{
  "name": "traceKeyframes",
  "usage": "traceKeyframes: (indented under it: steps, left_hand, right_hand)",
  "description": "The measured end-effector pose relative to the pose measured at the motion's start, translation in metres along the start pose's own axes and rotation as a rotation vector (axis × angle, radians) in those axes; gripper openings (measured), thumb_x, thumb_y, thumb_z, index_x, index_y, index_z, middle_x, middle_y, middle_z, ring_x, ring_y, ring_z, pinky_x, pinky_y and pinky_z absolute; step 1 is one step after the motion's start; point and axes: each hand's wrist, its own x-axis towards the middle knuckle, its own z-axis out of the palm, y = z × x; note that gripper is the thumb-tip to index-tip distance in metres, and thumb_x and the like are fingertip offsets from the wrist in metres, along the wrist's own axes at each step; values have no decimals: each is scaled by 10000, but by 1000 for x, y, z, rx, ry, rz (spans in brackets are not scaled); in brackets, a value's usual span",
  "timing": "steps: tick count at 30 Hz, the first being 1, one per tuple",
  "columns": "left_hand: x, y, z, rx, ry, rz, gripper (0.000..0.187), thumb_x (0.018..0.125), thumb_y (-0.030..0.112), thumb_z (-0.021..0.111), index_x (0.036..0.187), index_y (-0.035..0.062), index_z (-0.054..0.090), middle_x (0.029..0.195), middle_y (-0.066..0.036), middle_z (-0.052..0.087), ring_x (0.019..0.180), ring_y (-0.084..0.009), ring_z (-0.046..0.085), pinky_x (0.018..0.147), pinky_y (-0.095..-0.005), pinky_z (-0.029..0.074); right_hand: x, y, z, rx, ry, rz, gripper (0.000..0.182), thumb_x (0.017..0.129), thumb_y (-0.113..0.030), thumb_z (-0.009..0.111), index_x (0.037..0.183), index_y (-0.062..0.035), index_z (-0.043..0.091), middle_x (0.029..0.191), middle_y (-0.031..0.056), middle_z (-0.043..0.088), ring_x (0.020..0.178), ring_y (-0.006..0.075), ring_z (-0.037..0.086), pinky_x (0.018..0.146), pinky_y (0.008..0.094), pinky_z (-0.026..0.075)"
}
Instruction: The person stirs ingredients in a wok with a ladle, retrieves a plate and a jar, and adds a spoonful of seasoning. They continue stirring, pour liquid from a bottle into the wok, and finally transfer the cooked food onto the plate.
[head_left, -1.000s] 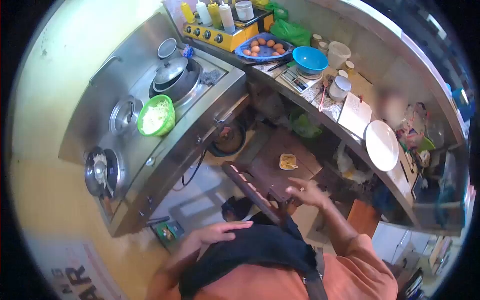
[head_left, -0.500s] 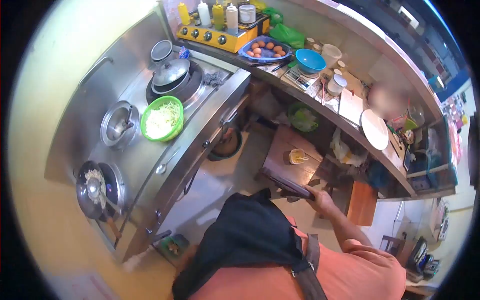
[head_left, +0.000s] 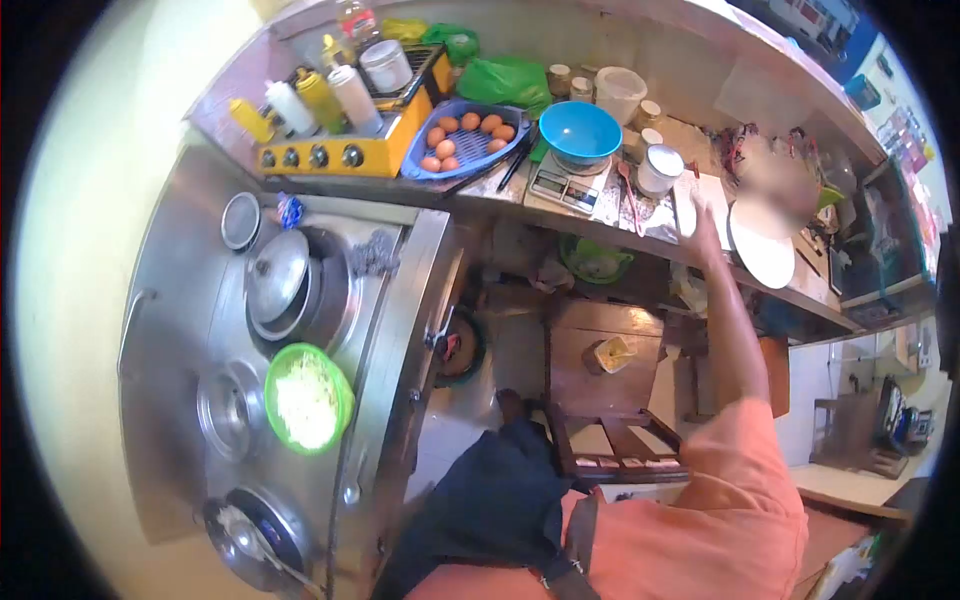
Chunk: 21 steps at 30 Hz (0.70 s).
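Note:
My right hand (head_left: 702, 230) reaches out over the counter's front edge, at the white rectangular board (head_left: 688, 205). Its fingers look stretched out, though they are slightly blurred, and I see nothing held in them. A white plate (head_left: 764, 255) lies just right of the hand. To the left stand a lidded white tub (head_left: 660, 170) and a red spoon (head_left: 630, 198). Below my outstretched arm is a wooden chair (head_left: 600, 318), with a small tub of yellow food (head_left: 613, 354) on its seat. My left hand is out of sight.
Left, the steel stove bears a lidded pot (head_left: 278, 275), a green basin of shredded vegetable (head_left: 308, 400) and a wok (head_left: 250, 540). Along the counter are a yellow burner (head_left: 330, 158), an egg basket (head_left: 465, 140) and a blue bowl (head_left: 580, 132) on a scale (head_left: 565, 188).
My right hand has left the chair's back and moved up to the counter beside the white board. The chair has shifted and turned. My view has swung towards the counter.

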Motion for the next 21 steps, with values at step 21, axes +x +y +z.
traceKeyframes:
  steps: [21]
  left_hand:
    - [64,505,181,-680,-697,712,814,853,472,646,1473,342,134,1456,-85,308,1305,-291,361,960,-527,441]
  right_hand:
    - [-48,-273,-66,374,-593,-311,676,770,-493,647,1341,-194,443,1097,249,583,1011,404,584,893,450,476]
